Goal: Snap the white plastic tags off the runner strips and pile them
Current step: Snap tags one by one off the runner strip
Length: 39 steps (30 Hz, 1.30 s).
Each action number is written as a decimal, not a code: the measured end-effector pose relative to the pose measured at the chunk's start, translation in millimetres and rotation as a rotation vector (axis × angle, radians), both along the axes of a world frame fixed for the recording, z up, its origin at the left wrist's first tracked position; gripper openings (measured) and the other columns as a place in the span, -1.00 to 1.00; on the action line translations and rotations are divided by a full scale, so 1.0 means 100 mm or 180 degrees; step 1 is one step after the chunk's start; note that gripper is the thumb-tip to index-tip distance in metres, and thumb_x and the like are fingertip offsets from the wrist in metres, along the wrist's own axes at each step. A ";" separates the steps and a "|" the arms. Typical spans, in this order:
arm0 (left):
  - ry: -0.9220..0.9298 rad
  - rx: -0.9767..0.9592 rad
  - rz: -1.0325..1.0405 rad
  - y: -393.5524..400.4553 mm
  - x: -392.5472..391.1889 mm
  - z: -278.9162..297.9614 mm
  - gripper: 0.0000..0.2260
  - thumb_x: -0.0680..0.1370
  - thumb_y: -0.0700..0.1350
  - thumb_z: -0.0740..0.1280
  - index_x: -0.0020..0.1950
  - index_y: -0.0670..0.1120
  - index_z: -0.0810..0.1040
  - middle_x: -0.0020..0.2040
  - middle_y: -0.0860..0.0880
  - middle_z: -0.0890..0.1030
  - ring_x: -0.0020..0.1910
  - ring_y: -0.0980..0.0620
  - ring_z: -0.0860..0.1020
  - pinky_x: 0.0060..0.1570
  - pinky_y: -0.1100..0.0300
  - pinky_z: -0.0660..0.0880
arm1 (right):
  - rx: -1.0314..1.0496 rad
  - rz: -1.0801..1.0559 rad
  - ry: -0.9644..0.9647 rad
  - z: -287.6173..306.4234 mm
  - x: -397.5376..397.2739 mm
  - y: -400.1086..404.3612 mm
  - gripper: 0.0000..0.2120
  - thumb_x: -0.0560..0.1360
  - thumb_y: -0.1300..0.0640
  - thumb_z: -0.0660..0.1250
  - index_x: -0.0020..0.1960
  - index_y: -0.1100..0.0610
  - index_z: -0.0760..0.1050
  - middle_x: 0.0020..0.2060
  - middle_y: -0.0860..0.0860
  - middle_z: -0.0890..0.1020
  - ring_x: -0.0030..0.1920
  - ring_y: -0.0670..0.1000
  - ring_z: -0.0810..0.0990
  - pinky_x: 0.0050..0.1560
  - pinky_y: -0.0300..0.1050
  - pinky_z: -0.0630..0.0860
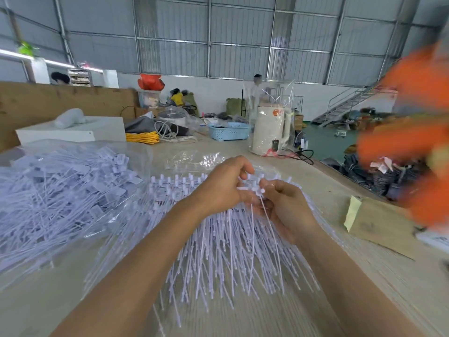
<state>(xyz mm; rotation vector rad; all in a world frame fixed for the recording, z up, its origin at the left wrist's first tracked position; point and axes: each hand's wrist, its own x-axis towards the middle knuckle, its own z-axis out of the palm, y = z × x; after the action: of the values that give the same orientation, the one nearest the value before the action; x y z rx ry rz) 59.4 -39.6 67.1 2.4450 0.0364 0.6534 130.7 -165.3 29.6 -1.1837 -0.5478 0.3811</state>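
Your strips (243, 251) lie fanned on the pale table (364, 276), their thin tails pointing toward you and the tag ends at the far side, under your hands. Your left hand (223, 188) is curled over the tag ends from the left, and your right hand (284, 203) pinches a tag (257, 189) between thumb and forefinger; the two hands meet over the same strip. The loose pile (60, 190) of snapped tags sits on clear plastic to your left, well apart from your hands.

Beyond your hands stands a white kettle (271, 130) in clear wrap, with a blue basket (228, 131) to its left and yellow cord (143, 137) further left. A white box (73, 132) sits at the far left edge. A cardboard piece (381, 224) with a yellow note lies to your right. A blurred orange shape (413, 142) fills the right edge; you cannot tell what it is. The room is a metal-walled hall with a staircase (347, 105) at the far right.
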 end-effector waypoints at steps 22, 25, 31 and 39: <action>0.0268 0.0202 0.0332 0.00 -0.12 0.18 -0.77 0.56 -0.05 0.31 0.15 -0.13 0.57 0.04 -0.02 0.60 0.04 0.04 0.55 0.01 0.26 0.39 | -0.0357 -0.0326 -0.0632 -0.01 -0.03 0.00 -0.78 0.61 0.13 0.19 -0.18 0.21 0.39 -0.38 0.04 0.63 -0.42 -0.01 0.63 -0.46 -0.21 0.49; 0.0422 0.0764 0.0414 0.00 -0.08 0.11 -0.77 0.60 -0.12 0.23 0.09 -0.22 0.59 0.05 -0.17 0.61 0.02 -0.09 0.55 -0.05 0.23 0.37 | -0.0371 -0.0324 -0.0815 0.00 -0.08 0.02 -0.77 0.62 0.15 0.17 -0.20 0.21 0.32 -0.39 0.11 0.60 -0.45 0.02 0.57 -0.47 -0.21 0.44; 0.0101 0.2006 0.0820 0.04 -0.07 0.08 -0.79 0.58 0.06 0.23 -0.10 0.00 0.58 -0.04 0.07 0.57 0.01 0.04 0.49 0.09 0.07 0.17 | -0.0300 -0.0308 -0.0509 0.03 -0.03 -0.03 -0.79 0.62 0.13 0.17 -0.12 0.23 0.42 -0.34 0.13 0.62 -0.43 -0.02 0.55 -0.45 -0.27 0.41; 0.0344 -0.0203 0.0127 0.04 -0.07 0.04 -0.69 0.59 -0.07 0.26 -0.25 -0.25 0.53 -0.49 0.02 0.35 -0.57 0.16 0.26 -0.42 0.28 0.24 | -0.0079 0.0025 -0.0260 0.06 -0.07 -0.04 -0.76 0.60 0.11 0.20 -0.18 0.19 0.50 -0.40 0.09 0.63 -0.46 -0.05 0.53 -0.42 -0.25 0.43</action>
<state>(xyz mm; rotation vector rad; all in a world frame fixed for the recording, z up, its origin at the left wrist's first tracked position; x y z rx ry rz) 52.7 -35.3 71.1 2.4211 0.1472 0.5285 123.5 -169.6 35.8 -1.2254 -0.6200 0.3482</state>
